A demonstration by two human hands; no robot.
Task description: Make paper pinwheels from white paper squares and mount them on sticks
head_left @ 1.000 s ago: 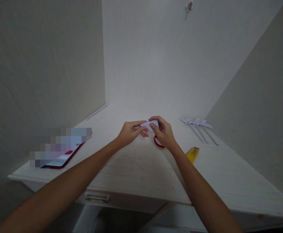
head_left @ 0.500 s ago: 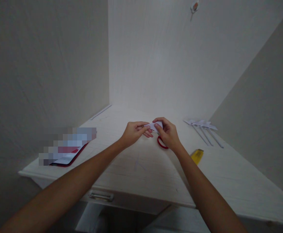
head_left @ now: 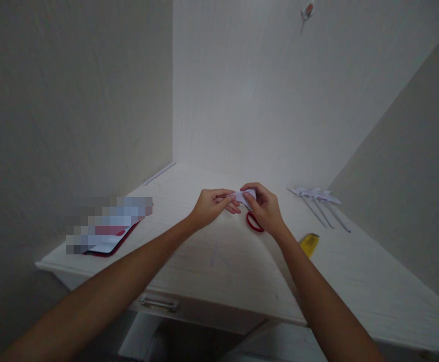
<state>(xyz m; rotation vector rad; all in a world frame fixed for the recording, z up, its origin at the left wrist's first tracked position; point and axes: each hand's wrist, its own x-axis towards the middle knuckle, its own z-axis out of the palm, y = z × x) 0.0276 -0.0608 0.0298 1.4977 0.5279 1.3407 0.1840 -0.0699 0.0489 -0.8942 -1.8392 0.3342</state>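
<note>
Between both hands is a small piece of white paper [head_left: 246, 197], held above the middle of the desk. My left hand [head_left: 215, 203] pinches its left end between thumb and fingers, the lower fingers partly stretched out beneath. My right hand [head_left: 262, 206] grips the right end, its thumb pressed on the paper's face. Just below the right hand shows the red handle loop of a pair of scissors [head_left: 255, 223]; the rest of the scissors is mostly hidden by the hand.
Several paper pinwheel-like shapes on thin sticks [head_left: 317, 198] lie at the back right of the white desk [head_left: 189, 256]. A yellow object [head_left: 310, 245] rests beside my right forearm. At left is a red-edged tablet or phone [head_left: 119, 241], partly blurred. A thin white strip [head_left: 159, 173] lies along the left wall.
The view has shifted slightly, so everything sits a little further right. Both hands keep hold of the paper, with hardly any change in grip.
</note>
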